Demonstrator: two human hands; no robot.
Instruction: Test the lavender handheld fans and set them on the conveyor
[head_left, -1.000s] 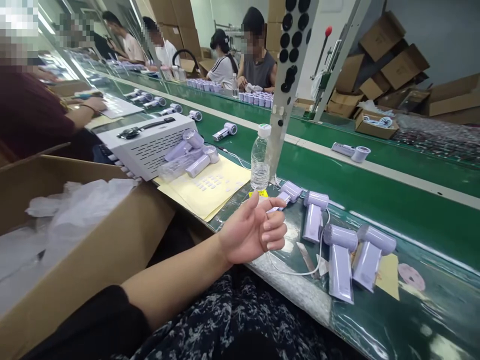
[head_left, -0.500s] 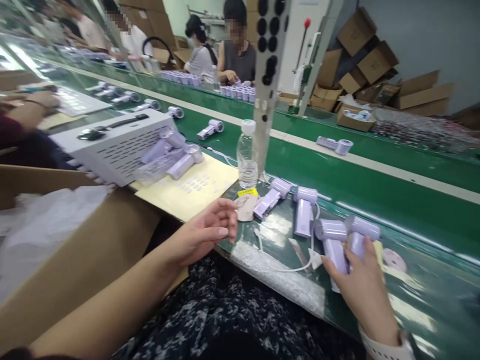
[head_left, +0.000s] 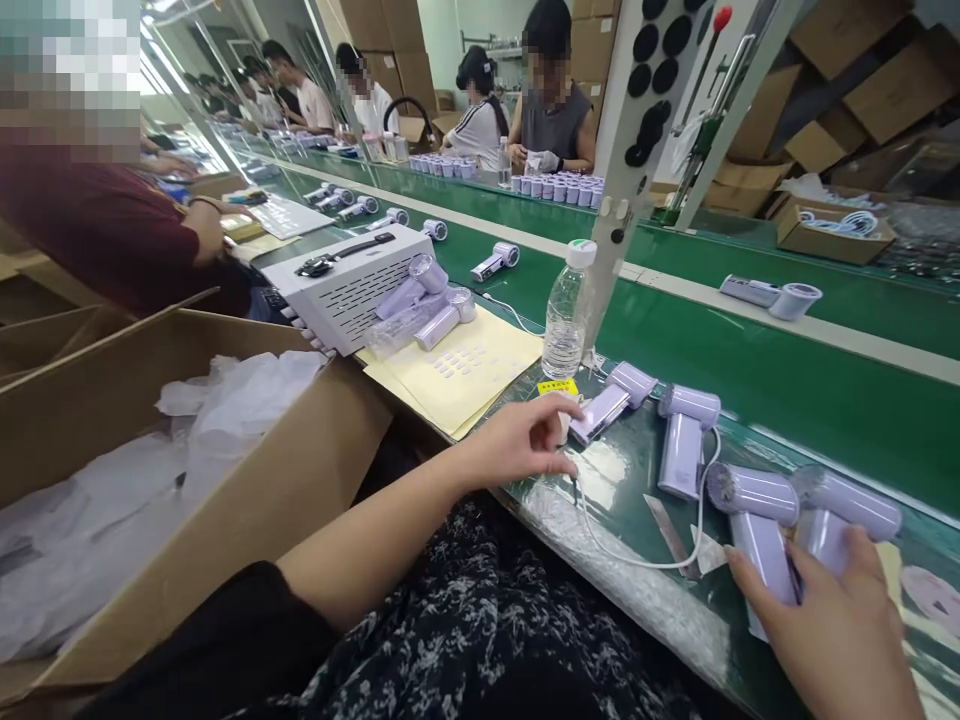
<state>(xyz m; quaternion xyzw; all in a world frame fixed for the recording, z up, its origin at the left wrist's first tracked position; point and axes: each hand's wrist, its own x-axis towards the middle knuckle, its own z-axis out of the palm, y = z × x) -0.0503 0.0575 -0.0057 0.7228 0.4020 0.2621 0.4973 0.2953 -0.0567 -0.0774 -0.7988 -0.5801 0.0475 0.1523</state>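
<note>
My left hand [head_left: 517,440] reaches over the bench edge with thumb and fingers apart. Its thumb is by the plug end of a white charging cable [head_left: 637,562]; I cannot tell whether they touch. Just beyond its fingertips lies a lilac handheld fan [head_left: 604,408], shaped like a small hair dryer. Another lilac fan [head_left: 684,450] lies further right. My right hand [head_left: 840,620] is closed around the handles of two fans side by side, the left fan [head_left: 757,495] and the right fan [head_left: 855,505]; its palm hides part of them.
A water bottle [head_left: 566,315] stands beside a metal post [head_left: 619,220]. Yellow sheets [head_left: 480,395] with small stickers lie by a grey vented box [head_left: 337,290]. An open carton [head_left: 315,480] is at left. More fans sit on the green conveyor [head_left: 667,325]; co-workers sit beyond.
The view has swung left. My left hand has moved right, its fingers now by the cable's plug end. My right hand stays at the same two fans.
</note>
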